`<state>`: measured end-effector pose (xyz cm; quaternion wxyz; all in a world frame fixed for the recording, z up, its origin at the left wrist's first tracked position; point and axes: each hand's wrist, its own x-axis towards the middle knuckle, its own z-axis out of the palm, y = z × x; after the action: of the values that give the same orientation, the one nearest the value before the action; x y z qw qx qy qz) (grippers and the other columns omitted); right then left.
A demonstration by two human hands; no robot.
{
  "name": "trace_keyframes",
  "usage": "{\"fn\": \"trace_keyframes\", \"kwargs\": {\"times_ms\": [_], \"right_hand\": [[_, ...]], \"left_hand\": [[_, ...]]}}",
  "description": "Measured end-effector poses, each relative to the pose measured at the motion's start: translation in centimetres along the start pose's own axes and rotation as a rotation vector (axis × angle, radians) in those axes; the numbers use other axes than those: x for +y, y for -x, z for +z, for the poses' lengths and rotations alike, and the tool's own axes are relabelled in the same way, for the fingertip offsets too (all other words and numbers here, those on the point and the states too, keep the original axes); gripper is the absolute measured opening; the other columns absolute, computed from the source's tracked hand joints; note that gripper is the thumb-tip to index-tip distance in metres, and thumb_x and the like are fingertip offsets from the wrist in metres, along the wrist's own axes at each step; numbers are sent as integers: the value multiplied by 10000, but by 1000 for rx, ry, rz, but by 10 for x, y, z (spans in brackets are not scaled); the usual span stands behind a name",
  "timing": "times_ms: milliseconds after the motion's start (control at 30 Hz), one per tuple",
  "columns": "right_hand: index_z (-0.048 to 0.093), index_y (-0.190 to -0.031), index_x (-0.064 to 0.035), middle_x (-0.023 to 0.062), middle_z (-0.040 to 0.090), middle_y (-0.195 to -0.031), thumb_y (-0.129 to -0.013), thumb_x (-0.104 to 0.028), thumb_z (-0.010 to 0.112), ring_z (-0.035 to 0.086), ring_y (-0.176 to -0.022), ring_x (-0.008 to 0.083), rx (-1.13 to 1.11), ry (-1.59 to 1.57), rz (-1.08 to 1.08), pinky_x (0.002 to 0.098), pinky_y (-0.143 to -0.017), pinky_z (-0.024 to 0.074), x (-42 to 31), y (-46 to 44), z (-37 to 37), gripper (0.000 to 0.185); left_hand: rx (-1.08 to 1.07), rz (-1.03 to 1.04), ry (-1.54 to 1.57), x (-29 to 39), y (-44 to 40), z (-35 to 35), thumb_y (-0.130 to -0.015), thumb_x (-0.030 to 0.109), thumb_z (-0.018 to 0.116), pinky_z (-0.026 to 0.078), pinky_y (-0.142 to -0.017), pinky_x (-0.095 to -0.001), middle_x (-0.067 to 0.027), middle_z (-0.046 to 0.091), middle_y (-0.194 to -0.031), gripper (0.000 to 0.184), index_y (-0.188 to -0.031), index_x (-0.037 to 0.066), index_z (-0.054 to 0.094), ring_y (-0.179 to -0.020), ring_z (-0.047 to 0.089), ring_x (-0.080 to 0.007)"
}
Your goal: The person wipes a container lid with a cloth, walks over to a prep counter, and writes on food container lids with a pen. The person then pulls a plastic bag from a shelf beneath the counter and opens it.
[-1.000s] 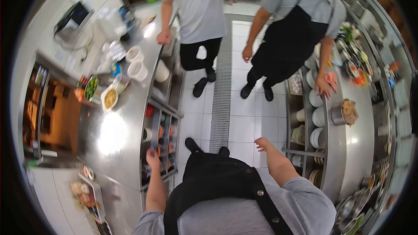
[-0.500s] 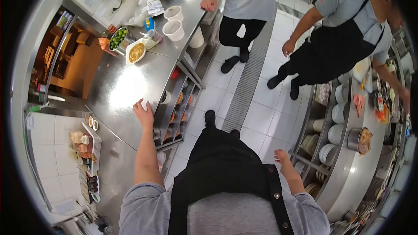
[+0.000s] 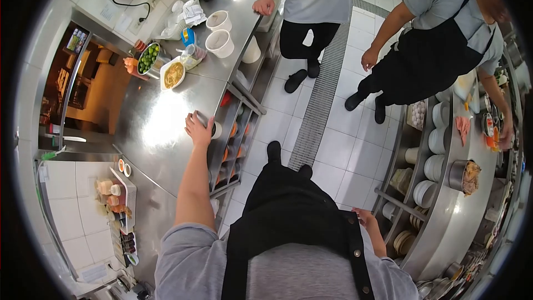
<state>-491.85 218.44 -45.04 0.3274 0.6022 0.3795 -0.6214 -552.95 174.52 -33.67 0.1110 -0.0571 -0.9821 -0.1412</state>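
Note:
My left hand [image 3: 199, 129] rests at the edge of the steel counter [image 3: 208, 90], fingers apart and nothing in them. Just below it, a small cup sits on the shelf under the countertop. Further along the counter stand a white bowl of noodle-like food [image 3: 172, 75] and a metal container of green limes [image 3: 149, 59], both beyond my reach hand. Down at my right side, by the black apron [image 3: 294, 211], hangs my right hand [image 3: 363, 218]; its fingers look loosely apart, partly hidden by the apron's edge, and I see nothing held.
Two co-workers stand ahead, one with a hand [image 3: 264, 5] on the counter, one reaching over the right-hand counter [image 3: 444, 222]. White tubs [image 3: 220, 44] stand at the back left. Stacked plates [image 3: 425, 193] fill the right shelf. A floor grate [image 3: 319, 100] runs between the counters.
My left hand has shifted right and slightly up to the counter's edge. My right hand has dropped closer to the apron. The right co-worker has moved slightly, and the view has shifted a little.

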Motion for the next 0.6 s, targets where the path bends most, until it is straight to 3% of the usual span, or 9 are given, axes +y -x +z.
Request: {"fn": "trace_keyframes", "kwargs": {"times_ms": [33,133,267,300,400,433,600], "right_hand": [[522,-1250,-101,138,463,-1319,-908,-398,619,501,-1161,341,-22,-2,-3,562,-888,474,-3,13,7,463],[514,-1264,-97,143,439,-1344,-911,-383,618,504,-1159,339,-96,-9,25,567,-898,477,3,4,5,466],[512,-1271,-87,139,462,-1313,-906,-346,628,520,-1139,341,-68,-24,-36,543,-877,494,18,-25,6,463],[549,-1215,-75,128,546,-1175,-888,-292,640,564,-1076,327,35,-53,-54,509,-823,512,17,-22,13,403],[592,-1134,-82,118,600,-1060,-867,-248,638,598,-983,294,259,-78,-112,477,-773,511,17,-48,20,319],[646,-987,-62,102,646,-908,-847,-199,638,620,-808,225,353,-125,-156,403,-666,512,13,-48,26,196],[647,-748,-44,10,579,-627,-783,-166,724,540,-562,118,440,-185,-521,295,-503,454,-63,-50,42,149]], "left_hand": [[-61,-25,-40,10,1,-8,-801,620,625,154,-1110,-621,-246,304,-1446,903,-1414,27,327,-1382,227,-419],[-106,-48,-143,32,6,-24,-776,647,634,150,-1113,-621,-248,274,-1474,948,-1424,35,312,-1402,199,-414],[-147,-102,-173,35,5,-24,-734,407,765,146,-1136,-597,-218,276,-1492,922,-1441,69,279,-1415,199,-397],[-152,-115,-177,36,5,-25,-726,363,768,148,-1138,-595,-213,275,-1495,916,-1442,74,276,-1416,199,-393],[-156,-129,-181,42,4,-27,-713,271,768,153,-1142,-590,-203,271,-1503,903,-1443,84,271,-1420,199,-384],[-151,-130,-179,42,4,-26,-717,266,762,155,-1142,-589,-204,269,-1504,894,-1443,84,271,-1421,199,-383],[-135,-123,-176,45,6,-30,-733,250,743,161,-1143,-583,-207,264,-1505,873,-1444,75,267,-1420,199,-384]]}}
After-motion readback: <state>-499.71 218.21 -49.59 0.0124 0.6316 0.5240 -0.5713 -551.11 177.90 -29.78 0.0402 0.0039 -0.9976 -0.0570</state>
